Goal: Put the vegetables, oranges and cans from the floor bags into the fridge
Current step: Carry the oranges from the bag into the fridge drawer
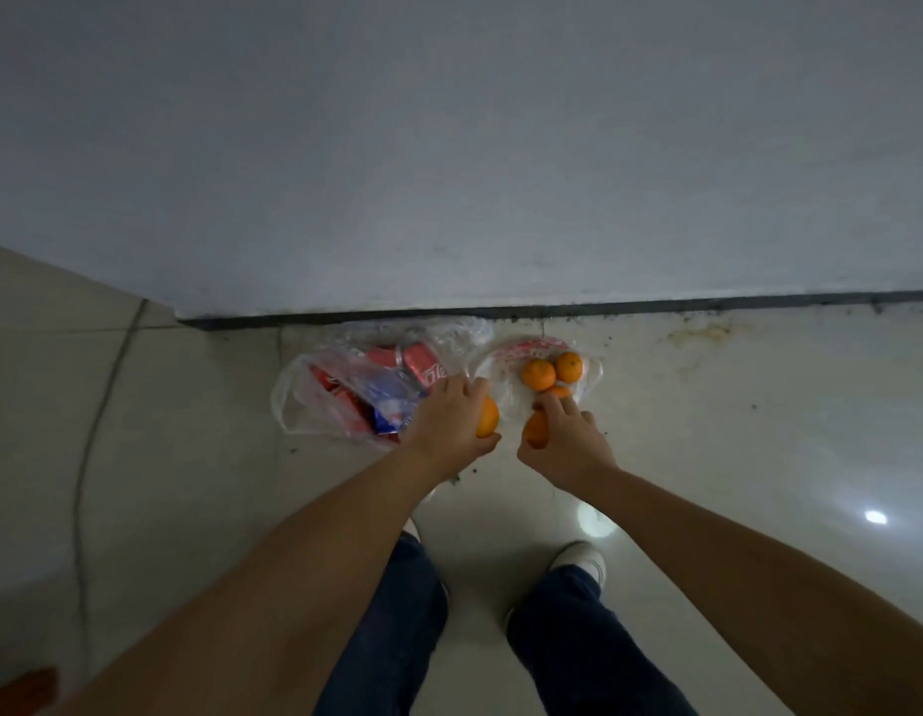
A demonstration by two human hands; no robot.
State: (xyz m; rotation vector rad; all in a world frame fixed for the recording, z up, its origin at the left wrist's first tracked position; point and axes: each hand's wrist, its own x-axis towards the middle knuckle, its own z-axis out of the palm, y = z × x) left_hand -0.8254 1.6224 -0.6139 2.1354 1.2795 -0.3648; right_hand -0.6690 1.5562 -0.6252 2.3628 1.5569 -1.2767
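Two clear plastic bags lie on the floor against the wall. The left bag [314, 400] holds several red cans [423, 361]. The right bag [591, 377] holds three oranges [539, 374]. My left hand [449, 421] grips an orange [487, 418] just in front of the can bag. My right hand [567, 439] grips another orange [536, 431] at the near edge of the orange bag, its fingertips close to the nearest loose orange. No vegetables and no fridge are in view.
A grey wall [449, 147] with a dark baseboard [552, 310] rises right behind the bags. A thin cable [87, 457] runs along the pale tiled floor at the left. My legs and white shoes [583, 558] stand below the hands.
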